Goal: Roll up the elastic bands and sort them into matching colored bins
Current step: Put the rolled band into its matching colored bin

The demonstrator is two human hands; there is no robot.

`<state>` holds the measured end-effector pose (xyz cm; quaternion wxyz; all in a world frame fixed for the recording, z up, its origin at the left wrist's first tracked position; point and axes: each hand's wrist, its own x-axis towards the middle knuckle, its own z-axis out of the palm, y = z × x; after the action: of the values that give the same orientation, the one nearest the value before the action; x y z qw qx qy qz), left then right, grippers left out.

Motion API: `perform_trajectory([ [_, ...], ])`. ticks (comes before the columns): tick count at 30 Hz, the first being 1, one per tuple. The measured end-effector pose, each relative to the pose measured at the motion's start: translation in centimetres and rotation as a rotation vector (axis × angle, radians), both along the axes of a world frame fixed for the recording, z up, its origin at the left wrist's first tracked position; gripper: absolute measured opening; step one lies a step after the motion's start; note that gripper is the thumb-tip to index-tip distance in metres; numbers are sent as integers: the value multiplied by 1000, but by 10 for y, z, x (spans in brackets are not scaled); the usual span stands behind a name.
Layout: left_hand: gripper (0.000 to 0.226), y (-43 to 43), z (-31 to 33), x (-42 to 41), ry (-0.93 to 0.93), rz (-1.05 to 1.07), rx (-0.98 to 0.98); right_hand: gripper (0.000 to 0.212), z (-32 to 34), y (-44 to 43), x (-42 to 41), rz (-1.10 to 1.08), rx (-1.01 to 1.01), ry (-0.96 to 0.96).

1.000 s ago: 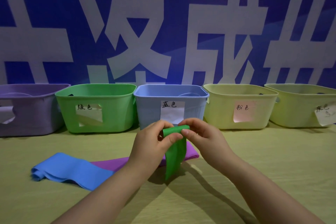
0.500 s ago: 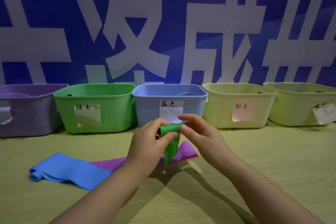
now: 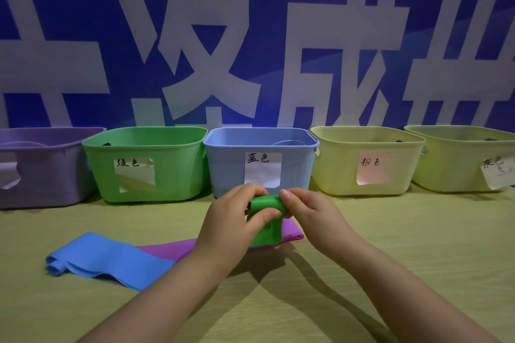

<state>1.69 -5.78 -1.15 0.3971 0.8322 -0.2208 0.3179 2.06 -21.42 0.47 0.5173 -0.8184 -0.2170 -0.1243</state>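
A green elastic band [image 3: 266, 203] is partly rolled into a thick tube, with a short tail hanging below it. My left hand [image 3: 234, 220] pinches the roll's left end and my right hand [image 3: 309, 211] pinches its right end, just above the table in front of the blue bin [image 3: 262, 145]. A blue band [image 3: 108, 259] lies flat on the table at the left. Under it and behind my hands lies a purple band [image 3: 167, 248]. The green bin [image 3: 147, 142] stands left of the blue one, and a purple bin [image 3: 47, 156] is at the far left.
Two pale yellow-green bins [image 3: 365, 142] [image 3: 459, 142] with paper labels stand at the right of the row. All the bins line the back of the yellow-green table [image 3: 418, 245], against a blue wall with large white characters.
The roll has grown thicker and the hanging green tail has become much shorter. Both hands have stayed at the same spot in front of the blue bin.
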Motion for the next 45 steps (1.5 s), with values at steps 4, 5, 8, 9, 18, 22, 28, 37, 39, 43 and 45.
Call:
perform_trajectory([
  [4,13,0,2,0,24,3,-30,14,-1,0,1,-11,59,-2],
  [5,12,0,3,0,39,6,-51,10,-1,0,1,7,86,-4],
  [8,14,0,6,0,84,-12,-129,19,0,2,-1,76,90,11],
  [9,18,0,6,0,107,-33,-151,18,1,2,-2,73,72,14],
  [18,17,0,0,2,53,-28,-69,24,1,2,-2,-24,-10,-4],
  [22,23,1,0,1,-65,-2,16,34,2,3,-4,-25,31,49],
  [28,37,2,5,2,-23,-16,-33,23,0,4,-4,59,174,26],
  [37,21,1,9,-2,261,-115,-220,25,2,5,-9,-78,37,-127],
  [39,17,2,11,-2,234,-91,-194,22,4,3,-10,-114,15,-133],
  [43,11,8,17,-3,128,-40,-109,19,10,8,-12,-133,-25,-125],
  [45,9,12,22,-1,105,-37,-111,19,17,10,-10,-145,-57,-116],
])
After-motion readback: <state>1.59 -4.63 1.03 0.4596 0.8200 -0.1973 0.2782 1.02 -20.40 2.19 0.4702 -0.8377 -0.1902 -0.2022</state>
